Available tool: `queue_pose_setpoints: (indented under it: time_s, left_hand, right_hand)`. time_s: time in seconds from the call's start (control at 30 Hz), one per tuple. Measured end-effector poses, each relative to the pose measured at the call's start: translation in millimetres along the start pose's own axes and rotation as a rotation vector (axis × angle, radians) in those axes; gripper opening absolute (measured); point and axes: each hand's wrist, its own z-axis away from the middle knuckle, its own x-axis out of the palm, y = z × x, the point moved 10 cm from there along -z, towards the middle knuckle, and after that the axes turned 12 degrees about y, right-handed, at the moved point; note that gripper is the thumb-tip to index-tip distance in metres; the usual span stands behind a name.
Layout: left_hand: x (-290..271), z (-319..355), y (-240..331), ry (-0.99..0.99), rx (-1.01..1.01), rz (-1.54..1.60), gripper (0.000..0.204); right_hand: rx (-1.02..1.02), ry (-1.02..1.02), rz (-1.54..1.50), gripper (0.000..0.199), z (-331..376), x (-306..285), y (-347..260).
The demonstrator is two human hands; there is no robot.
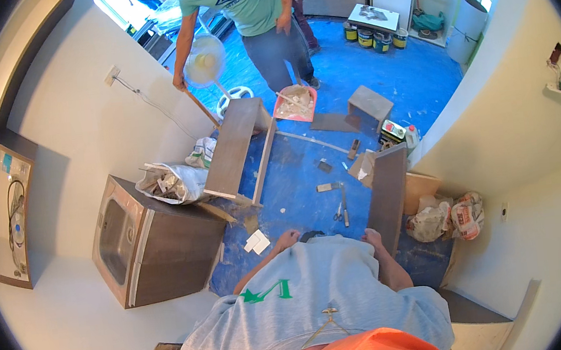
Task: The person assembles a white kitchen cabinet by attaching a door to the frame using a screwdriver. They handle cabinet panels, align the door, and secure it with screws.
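On the blue-covered floor [299, 163]: scissors [338, 215] and a slim tool [346, 216] lie side by side, ahead of the two hands
Left hand [287, 239]: beside the waist of the grey sweatshirt [316, 269], near some white pieces [256, 241]; fingers look curled, whether around anything I cannot tell
Right hand [372, 238]: well apart from the left, just beside a long brown panel [389, 195]; its grip and any contact I cannot tell
Co-worker [239, 10]: one hand on a wooden stick [203, 108], pink pan [314, 99] of debris near the feet
Left wall: brown unit [174, 263] with steel sink [117, 238]
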Motion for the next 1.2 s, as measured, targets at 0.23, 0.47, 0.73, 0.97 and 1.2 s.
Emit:
queue_pose_setpoints:
  time_s: [0.23,0.47,0.73,0.97,1.2]
  left_hand:
    - [5,-1,-14,0.021,-0.009,-0.016,0.042]
    - [9,7,-39,0.011,-0.038,-0.034,0.045]
    - [10,43,-78,0.108,-0.055,-0.003,0.043]
    - [-13,125,-159,0.513,-0.255,0.265,0.029]
    - [25,196,-245,0.751,-0.629,0.691,0.036]
  right_hand:
    - [0.052,-0.021,0.086,0.046,-6,15,-24]
    - [-0.075,-0.085,0.278,0.04,-14,38,-49]
    - [-0.004,-0.297,0.269,0.043,-6,102,-55]
    - [-0.001,-0.497,0.663,0.042,8,149,-1]
    - [-0.626,-0.96,0.954,0.026,63,224,-24]
